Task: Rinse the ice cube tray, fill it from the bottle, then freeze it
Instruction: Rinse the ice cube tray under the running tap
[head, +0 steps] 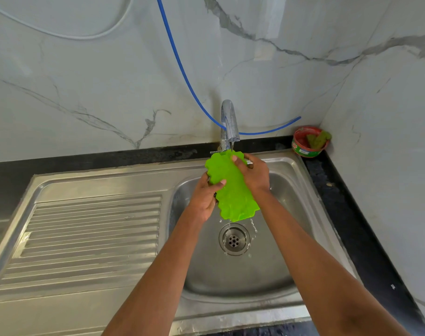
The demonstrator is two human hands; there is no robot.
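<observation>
Left of the hands sits the ribbed drainboard (pixel 92 229). The left hand (pixel 206 197) grips the ice cube tray (pixel 233 192) by its left edge, thumb across the face. The right hand (pixel 253 175) curls over the far right edge. Between both hands the tray tilts steeply under the tap (pixel 229 124), likely so rinse water runs off into the sink (pixel 301 204) beneath them
</observation>
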